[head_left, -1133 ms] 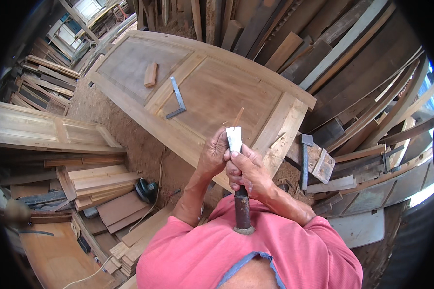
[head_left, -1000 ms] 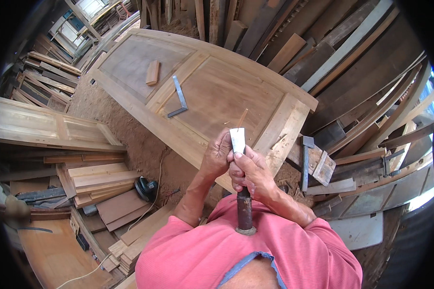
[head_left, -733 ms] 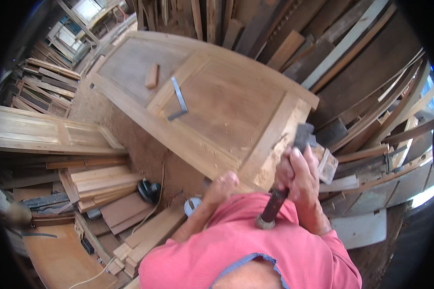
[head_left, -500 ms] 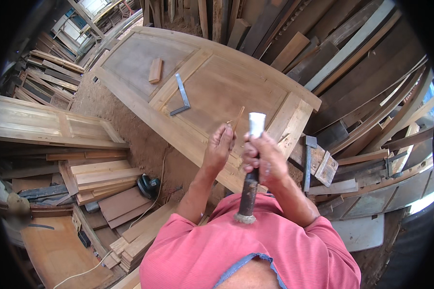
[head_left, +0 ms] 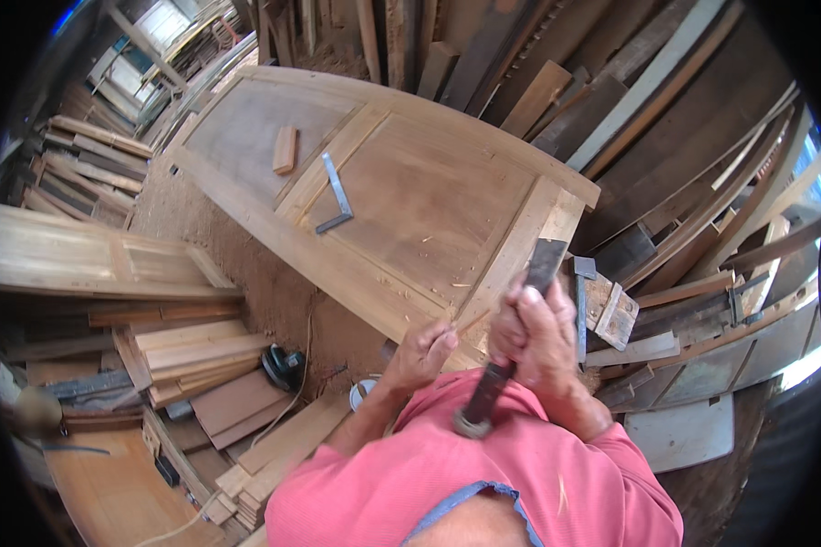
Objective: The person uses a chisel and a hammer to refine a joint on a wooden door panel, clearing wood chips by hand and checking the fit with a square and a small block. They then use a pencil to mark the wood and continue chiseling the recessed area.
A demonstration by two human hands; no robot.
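Observation:
My right hand (head_left: 540, 333) is wrapped round a chisel (head_left: 545, 262) with a broad dark blade pointing away from me. Its dark handle ends in a metal ring against my pink shirt. Close by on the left, my left hand (head_left: 424, 354) is pinched on a thin wood sliver (head_left: 472, 321) that reaches toward the chisel. Both hands are over the near end of a panelled wooden door (head_left: 429, 201), which lies flat. A metal square (head_left: 337, 187) and a small wood block (head_left: 285, 149) rest on the door, with several shavings scattered near its end.
A hammer (head_left: 583, 296) lies right of the door, by a small board (head_left: 613, 314). Upright planks (head_left: 538, 100) crowd the far right. Stacked boards (head_left: 201, 351), a dark green power tool (head_left: 284, 366) with a cord and a white bucket (head_left: 359, 393) are at left.
The chisel has tilted to the right, its blade swinging away from upright. My left hand has come down nearer my body with the sliver. My view has shifted slightly.

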